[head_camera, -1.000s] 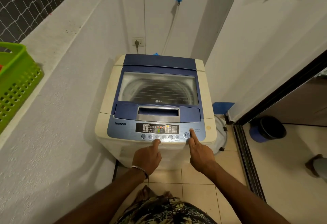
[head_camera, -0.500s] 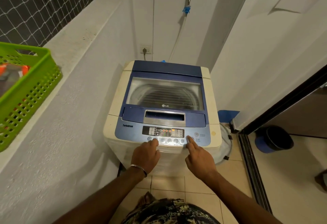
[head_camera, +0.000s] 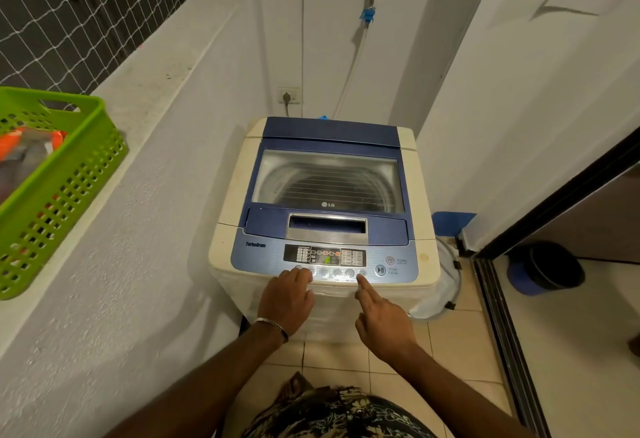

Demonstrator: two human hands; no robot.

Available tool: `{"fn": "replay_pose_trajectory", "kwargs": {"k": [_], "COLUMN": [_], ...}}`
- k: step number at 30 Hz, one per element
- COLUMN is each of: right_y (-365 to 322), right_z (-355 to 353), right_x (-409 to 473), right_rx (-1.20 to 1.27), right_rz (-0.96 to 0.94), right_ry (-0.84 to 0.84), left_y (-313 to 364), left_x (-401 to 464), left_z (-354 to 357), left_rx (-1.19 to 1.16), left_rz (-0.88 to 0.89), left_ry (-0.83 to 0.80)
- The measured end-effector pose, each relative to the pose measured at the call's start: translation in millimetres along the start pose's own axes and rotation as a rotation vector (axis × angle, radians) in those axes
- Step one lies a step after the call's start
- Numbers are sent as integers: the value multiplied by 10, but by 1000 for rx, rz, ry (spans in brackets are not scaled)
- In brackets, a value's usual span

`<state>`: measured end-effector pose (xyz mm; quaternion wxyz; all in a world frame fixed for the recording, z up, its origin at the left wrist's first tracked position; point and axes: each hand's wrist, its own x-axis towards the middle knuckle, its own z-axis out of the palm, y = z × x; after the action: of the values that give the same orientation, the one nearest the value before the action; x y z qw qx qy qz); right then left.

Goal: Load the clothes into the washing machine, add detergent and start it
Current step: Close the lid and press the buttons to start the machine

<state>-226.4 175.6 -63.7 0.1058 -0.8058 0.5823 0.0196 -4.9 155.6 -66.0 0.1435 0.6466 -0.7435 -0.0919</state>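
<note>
White walls [head_camera: 519,108], beige tiled floor [head_camera: 460,351], netted window [head_camera: 86,11] above ledge, wall socket [head_camera: 289,95]

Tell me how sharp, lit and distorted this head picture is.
Head view: wide-angle bending bows the walls and the sliding door track outward; the washing machine and both hands are sharp; soft glare whitens its lid window; the green basket at the left edge looks stretched, its contents blurred; lighting is dim and even.
</note>
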Motion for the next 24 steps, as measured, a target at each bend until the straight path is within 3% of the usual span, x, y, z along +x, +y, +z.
{"fn": "replay_pose_trajectory", "kwargs": {"k": [10, 24], "right_y": [207, 142], "right_z": [-20, -49], "right_x": [-117, -116], "right_rx": [-3, 30], "right_rz": [178, 171], "right_ry": [57, 83], "left_y": [-65, -79], "left_x": [25, 73], "left_z": [8, -14], "left_rx": [-14, 57], "left_rz": [9, 25], "left_ry": [1, 54]}}
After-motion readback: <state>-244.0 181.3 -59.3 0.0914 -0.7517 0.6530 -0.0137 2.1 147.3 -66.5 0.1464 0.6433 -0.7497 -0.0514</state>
